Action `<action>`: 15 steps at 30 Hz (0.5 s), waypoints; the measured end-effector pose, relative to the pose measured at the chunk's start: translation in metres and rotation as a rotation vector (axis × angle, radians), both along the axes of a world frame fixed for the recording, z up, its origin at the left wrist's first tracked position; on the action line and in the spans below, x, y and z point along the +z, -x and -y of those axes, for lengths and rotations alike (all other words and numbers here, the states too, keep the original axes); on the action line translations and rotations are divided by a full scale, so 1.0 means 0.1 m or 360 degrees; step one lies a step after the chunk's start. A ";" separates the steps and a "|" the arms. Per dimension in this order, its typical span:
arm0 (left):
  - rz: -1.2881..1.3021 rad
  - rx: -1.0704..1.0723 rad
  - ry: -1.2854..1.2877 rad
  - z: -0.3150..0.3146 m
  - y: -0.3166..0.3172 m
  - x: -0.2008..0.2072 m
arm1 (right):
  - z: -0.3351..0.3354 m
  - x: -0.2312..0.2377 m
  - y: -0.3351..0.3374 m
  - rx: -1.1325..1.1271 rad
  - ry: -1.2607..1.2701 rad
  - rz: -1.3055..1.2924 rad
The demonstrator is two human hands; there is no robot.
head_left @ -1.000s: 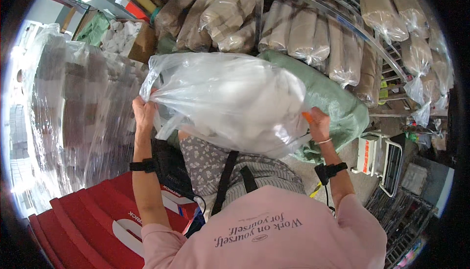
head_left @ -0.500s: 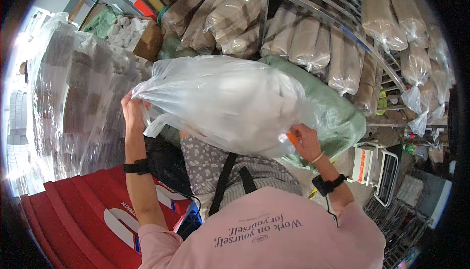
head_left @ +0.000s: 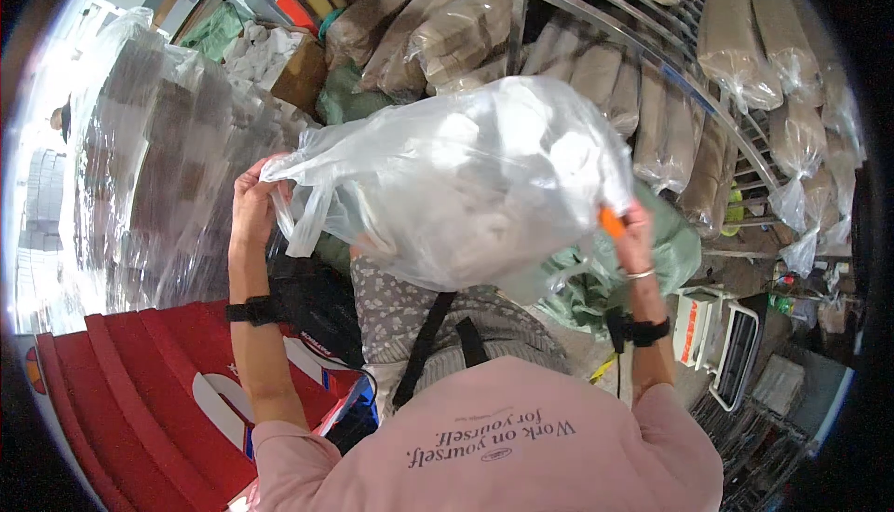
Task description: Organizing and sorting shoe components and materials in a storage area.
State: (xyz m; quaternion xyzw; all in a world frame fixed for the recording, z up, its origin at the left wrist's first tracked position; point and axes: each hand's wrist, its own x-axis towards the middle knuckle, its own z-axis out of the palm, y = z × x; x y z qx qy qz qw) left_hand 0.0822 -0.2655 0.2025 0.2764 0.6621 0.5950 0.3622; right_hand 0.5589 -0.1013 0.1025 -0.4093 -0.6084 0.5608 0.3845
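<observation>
A large translucent plastic bag (head_left: 438, 186), bulging with whitish contents I cannot make out clearly, lies across in front of me above my lap. My left hand (head_left: 254, 203) is closed on its gathered left end, where loose strips of plastic hang down. At the opposite end, my right hand (head_left: 636, 242) has its fingers closed round a small orange object (head_left: 611, 222) whose kind does not show. That hand is right against the bag's edge; whether it also grips the plastic is blurred. Both wrists wear black straps.
Under and behind the bag sits a green plastic sack (head_left: 678, 244). Long brown bundles in clear wrap (head_left: 666, 130) fill a metal rack (head_left: 643, 46). Wrapped stacks (head_left: 158, 167) stand at left, above a red surface (head_left: 140, 400). A white step-stool-like frame (head_left: 712, 335) stands at right.
My right hand has moved right and up with the orange object, along the bag's right end. The bag's right side has risen and shifted right; my left hand keeps its hold.
</observation>
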 end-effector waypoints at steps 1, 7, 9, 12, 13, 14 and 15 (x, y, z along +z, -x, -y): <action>0.0041 -0.0006 -0.0040 0.02 0.02 -0.01 | -0.10 0.27 -0.05 0.0038 -0.0126 -0.0033; 0.0028 -0.0297 0.0180 0.04 -0.03 -0.17 | -0.47 1.41 0.23 0.0189 -0.0485 -0.0116; -0.0059 -0.0469 0.0245 0.05 -0.03 -0.19 | -0.42 1.31 0.53 0.0247 -0.0446 -0.0099; -0.0182 -0.0710 0.0478 0.06 -0.07 -0.03 | -0.32 0.99 0.96 0.0439 -0.0784 0.0016; -0.0111 -0.0726 0.0524 0.08 -0.08 0.06 | -0.31 0.93 1.01 0.0460 -0.0778 0.0003; -0.0039 -0.0741 0.0570 0.12 -0.07 0.10 | -0.30 0.87 1.05 0.0441 -0.0876 0.0145; -0.0117 -0.0650 0.0574 0.17 -0.04 0.09 | -0.26 0.80 1.09 0.0418 -0.0973 0.0287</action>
